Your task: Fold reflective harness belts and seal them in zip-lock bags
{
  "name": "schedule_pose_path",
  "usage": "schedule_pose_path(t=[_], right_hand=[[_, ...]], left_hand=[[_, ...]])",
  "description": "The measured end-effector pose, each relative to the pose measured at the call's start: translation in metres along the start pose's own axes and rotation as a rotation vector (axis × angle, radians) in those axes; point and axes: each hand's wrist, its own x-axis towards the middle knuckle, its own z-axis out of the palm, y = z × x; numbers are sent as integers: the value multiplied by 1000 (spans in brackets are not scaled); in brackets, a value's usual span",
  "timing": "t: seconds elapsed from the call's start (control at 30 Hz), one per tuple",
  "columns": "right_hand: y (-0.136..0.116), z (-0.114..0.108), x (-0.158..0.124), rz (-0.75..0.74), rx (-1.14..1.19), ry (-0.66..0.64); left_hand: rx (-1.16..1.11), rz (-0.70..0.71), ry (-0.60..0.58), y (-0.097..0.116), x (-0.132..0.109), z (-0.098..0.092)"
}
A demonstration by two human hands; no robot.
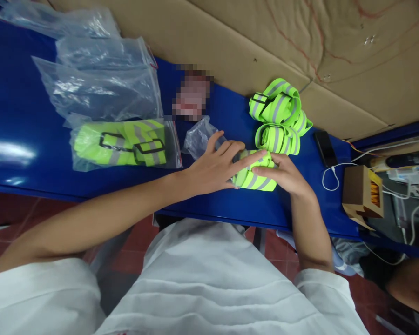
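A rolled neon-yellow reflective strap [260, 182] with grey stripes lies between my two hands at the table's front edge. My left hand [218, 165] is closed over its left end and the mouth of a clear plastic bag [198, 135], with the index finger stretched across the roll. The bag reaches around the strap's left end; how far is hidden by the hand. My right hand [282, 173] grips the strap's right end between thumb and fingers. Beyond it lie loose rolled reflective straps [277, 139], one with a black buckle [258, 98].
A bagged reflective strap [120, 144] lies left on the blue table [17, 116], below flat clear bags [104, 90]. A pixelated object [192, 95] lies behind my left hand. To the right are a black phone [324, 148], a white cable [330, 179] and a cardboard box [358, 190]. Cardboard [230, 42] lines the back.
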Motion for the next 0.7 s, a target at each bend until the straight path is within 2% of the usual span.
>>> schedule_pose_path(t=[0.17, 0.23, 0.33, 0.5, 0.7], right_hand=[[3, 19, 4, -63, 70, 197], [5, 24, 5, -52, 114, 237], [8, 24, 7, -26, 178, 210], [15, 12, 8, -19, 149, 96], [21, 8, 9, -76, 87, 89]], left_hand=[[22, -77, -18, 1, 4, -11], [12, -110, -27, 1, 5, -15], [27, -101, -34, 3, 6, -14], [76, -13, -52, 15, 13, -4], [54, 19, -50, 19, 26, 0]])
